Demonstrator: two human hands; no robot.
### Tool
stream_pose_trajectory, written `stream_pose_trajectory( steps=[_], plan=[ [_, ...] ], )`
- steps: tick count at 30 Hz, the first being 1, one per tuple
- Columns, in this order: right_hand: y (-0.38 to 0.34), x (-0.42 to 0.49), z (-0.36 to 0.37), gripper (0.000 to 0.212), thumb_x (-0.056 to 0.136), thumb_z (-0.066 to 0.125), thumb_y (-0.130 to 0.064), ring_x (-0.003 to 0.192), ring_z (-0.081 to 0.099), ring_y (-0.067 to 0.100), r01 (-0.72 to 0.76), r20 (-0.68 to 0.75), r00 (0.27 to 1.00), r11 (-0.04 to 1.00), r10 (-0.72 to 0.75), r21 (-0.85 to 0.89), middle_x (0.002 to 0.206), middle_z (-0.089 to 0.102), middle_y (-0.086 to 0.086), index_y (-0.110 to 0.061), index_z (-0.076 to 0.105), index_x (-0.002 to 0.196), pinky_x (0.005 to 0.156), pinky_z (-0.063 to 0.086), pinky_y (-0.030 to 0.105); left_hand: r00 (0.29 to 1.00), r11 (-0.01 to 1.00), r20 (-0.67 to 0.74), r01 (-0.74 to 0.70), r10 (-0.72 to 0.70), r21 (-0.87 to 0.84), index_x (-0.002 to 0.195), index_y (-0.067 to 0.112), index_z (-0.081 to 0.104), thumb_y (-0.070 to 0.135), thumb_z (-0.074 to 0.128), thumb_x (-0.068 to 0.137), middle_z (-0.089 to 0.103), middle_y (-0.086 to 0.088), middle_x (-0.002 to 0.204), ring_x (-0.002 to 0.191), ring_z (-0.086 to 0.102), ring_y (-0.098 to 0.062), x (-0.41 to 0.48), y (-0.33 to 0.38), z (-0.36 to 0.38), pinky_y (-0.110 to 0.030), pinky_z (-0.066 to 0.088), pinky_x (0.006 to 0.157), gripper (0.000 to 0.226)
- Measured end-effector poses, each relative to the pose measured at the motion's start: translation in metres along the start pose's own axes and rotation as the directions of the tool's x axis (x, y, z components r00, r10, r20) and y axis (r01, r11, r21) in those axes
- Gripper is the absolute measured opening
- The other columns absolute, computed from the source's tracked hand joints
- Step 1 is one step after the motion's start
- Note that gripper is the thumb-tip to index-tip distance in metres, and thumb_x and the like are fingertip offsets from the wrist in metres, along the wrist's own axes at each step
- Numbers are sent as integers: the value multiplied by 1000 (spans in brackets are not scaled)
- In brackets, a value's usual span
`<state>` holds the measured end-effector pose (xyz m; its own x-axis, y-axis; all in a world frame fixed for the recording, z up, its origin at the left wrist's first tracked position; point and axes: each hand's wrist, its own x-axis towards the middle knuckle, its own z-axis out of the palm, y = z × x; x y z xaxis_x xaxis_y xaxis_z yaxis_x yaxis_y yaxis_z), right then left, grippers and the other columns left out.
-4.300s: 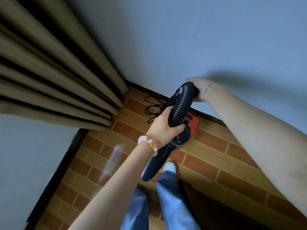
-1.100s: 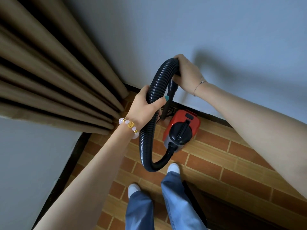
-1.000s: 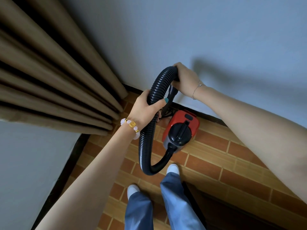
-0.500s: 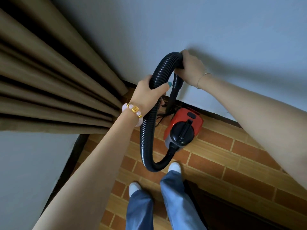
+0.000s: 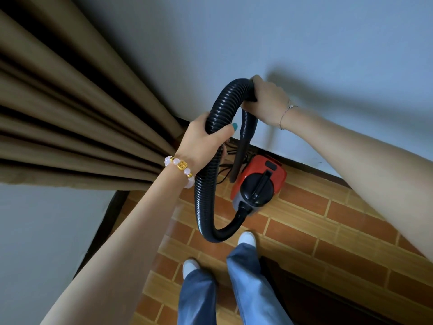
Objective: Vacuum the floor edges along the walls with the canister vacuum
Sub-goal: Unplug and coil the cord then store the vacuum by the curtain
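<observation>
A small red and black canister vacuum [image 5: 259,182] sits on the brick-pattern floor against the dark baseboard, just ahead of my feet. Its black ribbed hose [image 5: 206,188] loops from the canister's front up into an arch at chest height. My left hand [image 5: 206,134] is wrapped around the hose on the left side of the arch. My right hand [image 5: 267,102] grips the hose's top end, where a smooth black nozzle tube [image 5: 243,146] hangs down toward the canister. The nozzle's tip is above the floor, behind the canister.
Brown curtains [image 5: 77,118] hang at the left, reaching the room's corner. A grey wall [image 5: 304,43] runs behind the vacuum with a dark baseboard [image 5: 314,168]. A tangled black power cord [image 5: 226,160] lies in the corner. A dark mat [image 5: 328,299] lies at lower right.
Both hands have lifted the hose from low over the canister into a tall arch. Over the last second the hands moved slightly up and toward the wall. The canister stayed in place.
</observation>
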<state>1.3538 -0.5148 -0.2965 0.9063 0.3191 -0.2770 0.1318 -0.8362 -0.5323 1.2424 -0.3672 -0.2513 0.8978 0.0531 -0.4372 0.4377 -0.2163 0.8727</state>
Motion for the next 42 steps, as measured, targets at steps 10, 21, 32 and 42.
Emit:
stream_pose_trajectory(
  steps=[10, 21, 32, 42],
  plan=[
    [38, 15, 53, 36, 93, 51, -19, 98, 61, 31, -158, 6, 987, 983, 158, 89, 113, 60, 14, -6, 43, 126, 82, 51, 40, 991, 977, 19, 127, -132, 173, 104, 11, 52, 28, 62, 88, 58, -6, 73, 56, 55, -17, 40, -46, 19, -39, 56, 67, 26],
    [58, 23, 47, 60, 91, 53, -48, 110, 57, 37, -360, -179, 930, 899, 322, -250, 119, 60, 17, 0, 42, 126, 76, 43, 36, 984, 710, -173, 98, 33, 697, 119, 11, 41, 53, 47, 91, 60, -9, 95, 80, 62, -29, 84, -63, 18, -36, 50, 63, 51],
    [70, 18, 64, 48, 96, 44, -40, 109, 55, 36, -386, -157, 914, 920, 373, -66, 118, 57, 18, -3, 41, 126, 77, 43, 38, 993, 743, -109, 40, 45, 668, 122, 1, 39, 39, 51, 94, 54, -17, 112, 91, 56, -29, 104, -71, 0, -34, 42, 65, 49],
    [75, -23, 65, 39, 93, 48, -37, 101, 58, 35, -418, -151, 889, 901, 432, 117, 110, 63, 13, -9, 48, 120, 81, 46, 37, 993, 846, -69, -46, 97, 532, 127, 11, 41, 38, 60, 88, 58, -3, 97, 82, 61, -23, 59, -67, 14, -37, 55, 70, 52]
  ],
)
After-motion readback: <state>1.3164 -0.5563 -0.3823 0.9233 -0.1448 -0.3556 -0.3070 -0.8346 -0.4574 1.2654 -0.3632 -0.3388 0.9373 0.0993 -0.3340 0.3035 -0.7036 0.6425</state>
